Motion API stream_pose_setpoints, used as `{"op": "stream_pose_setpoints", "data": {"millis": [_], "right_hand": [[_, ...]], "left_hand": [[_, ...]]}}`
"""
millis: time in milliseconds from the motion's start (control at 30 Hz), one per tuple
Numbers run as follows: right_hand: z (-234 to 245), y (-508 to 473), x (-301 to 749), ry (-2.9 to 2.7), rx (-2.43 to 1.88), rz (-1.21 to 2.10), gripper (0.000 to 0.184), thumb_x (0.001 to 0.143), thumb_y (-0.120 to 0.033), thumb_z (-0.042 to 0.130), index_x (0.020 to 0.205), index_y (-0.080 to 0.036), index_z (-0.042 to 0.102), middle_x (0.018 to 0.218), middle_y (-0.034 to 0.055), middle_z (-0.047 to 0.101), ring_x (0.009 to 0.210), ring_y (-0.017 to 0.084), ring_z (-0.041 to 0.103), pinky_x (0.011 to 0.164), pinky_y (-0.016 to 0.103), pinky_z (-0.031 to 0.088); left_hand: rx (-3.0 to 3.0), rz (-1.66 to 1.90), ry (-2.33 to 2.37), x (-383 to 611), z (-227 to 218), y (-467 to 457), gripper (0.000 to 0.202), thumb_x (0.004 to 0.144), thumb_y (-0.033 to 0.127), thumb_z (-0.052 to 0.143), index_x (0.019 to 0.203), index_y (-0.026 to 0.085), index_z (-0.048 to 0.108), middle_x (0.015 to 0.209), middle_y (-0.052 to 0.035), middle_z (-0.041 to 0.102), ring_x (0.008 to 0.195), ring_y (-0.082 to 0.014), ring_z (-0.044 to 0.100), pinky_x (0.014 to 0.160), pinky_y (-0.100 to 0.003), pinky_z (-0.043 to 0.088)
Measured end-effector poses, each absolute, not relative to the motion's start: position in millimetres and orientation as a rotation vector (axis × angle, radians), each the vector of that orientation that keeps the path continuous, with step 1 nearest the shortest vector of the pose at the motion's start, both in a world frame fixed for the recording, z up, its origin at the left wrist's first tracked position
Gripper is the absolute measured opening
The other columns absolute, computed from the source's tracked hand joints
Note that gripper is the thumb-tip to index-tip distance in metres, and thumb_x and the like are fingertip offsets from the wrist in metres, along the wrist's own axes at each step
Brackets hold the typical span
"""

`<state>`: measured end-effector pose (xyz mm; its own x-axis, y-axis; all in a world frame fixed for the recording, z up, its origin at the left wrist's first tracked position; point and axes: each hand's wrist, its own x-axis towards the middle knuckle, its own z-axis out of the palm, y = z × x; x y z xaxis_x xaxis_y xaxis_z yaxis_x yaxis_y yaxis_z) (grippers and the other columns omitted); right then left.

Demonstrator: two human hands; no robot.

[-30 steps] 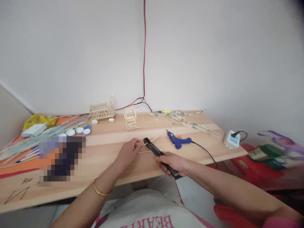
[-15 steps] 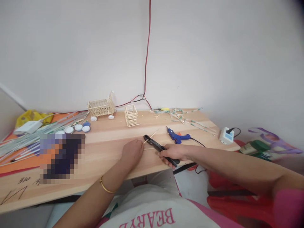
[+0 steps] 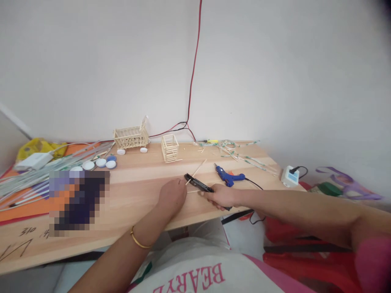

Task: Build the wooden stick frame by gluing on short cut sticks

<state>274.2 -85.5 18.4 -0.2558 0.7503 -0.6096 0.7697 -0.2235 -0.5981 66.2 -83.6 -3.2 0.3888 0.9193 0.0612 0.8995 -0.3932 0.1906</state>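
My left hand [image 3: 173, 196] is closed around the near end of a thin wooden stick [image 3: 200, 166], which slants up and away over the table. In my right hand [image 3: 222, 195] are black pliers [image 3: 200, 185], their handles wrapped by the fingers and mostly hidden. The head of the pliers lies across the stick just beyond my left fingertips. Another thin stick [image 3: 193, 191] lies on the wood between my hands, partly covered by the pliers. Farther back stands an open frame of small sticks [image 3: 170, 149].
A blue glue gun [image 3: 228, 176] lies right of the pliers. At the back left stands a stick cart [image 3: 131, 137] with white wheels, near several bottle caps [image 3: 88, 165]. Thin tubes lie at left, a white power adapter [image 3: 290, 176] at the right edge.
My right hand has closed farther around the pliers, and their handles have come together. The stick's far end has shifted slightly away and to the right.
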Motion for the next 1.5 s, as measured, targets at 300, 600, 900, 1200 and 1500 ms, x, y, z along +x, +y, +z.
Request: {"op": "stream_pose_setpoints", "data": {"millis": [300,600,900,1200,1500], "right_hand": [[20,-86,272,1.962,1.919,-1.365,0.054,0.081,-0.072,0.041,0.068,-0.02,0.044,0.045,-0.0023,0.048,0.036,0.011,0.047,0.036,0.022,0.038],[24,-85,272,1.956,1.914,-1.462,0.053,0.077,-0.073,0.048,0.072,-0.02,0.044,0.044,-0.0053,0.044,0.034,0.009,0.043,0.034,0.02,0.036],[32,-80,268,1.738,1.871,-1.712,0.067,0.073,-0.083,0.038,0.063,-0.017,0.048,0.049,-0.0003,0.052,0.04,0.01,0.05,0.04,0.023,0.045],[29,-79,273,1.951,1.768,-1.548,0.068,0.074,-0.085,0.027,0.063,-0.019,0.041,0.043,-0.0023,0.046,0.033,0.01,0.046,0.036,0.022,0.037],[25,-81,275,1.967,1.85,-1.516,0.062,0.075,-0.083,0.032,0.074,-0.021,0.042,0.048,-0.0049,0.043,0.036,0.01,0.044,0.034,0.022,0.034]], "left_hand": [[2.538,0.238,1.607,65,-3,-85,0.026,0.09,0.015,0.034,0.095,0.013,0.059,0.088,-0.0127,0.064,0.091,-0.025,0.061,0.079,-0.036,0.047],[2.518,0.273,1.613,64,-4,-84,0.025,0.092,0.021,0.036,0.096,0.013,0.059,0.09,-0.0127,0.064,0.093,-0.0241,0.061,0.079,-0.034,0.046],[2.479,0.305,1.662,65,-5,-83,0.033,0.097,0.026,0.026,0.099,0.015,0.057,0.096,-0.0106,0.064,0.092,-0.0214,0.061,0.076,-0.032,0.045],[2.457,0.318,1.652,65,-4,-83,0.031,0.096,0.026,0.028,0.104,0.016,0.057,0.098,-0.0101,0.064,0.092,-0.0214,0.061,0.078,-0.032,0.045],[2.453,0.32,1.622,64,-5,-82,0.031,0.095,0.022,0.03,0.11,0.016,0.056,0.1,-0.0105,0.064,0.095,-0.0219,0.06,0.08,-0.032,0.045]]}}
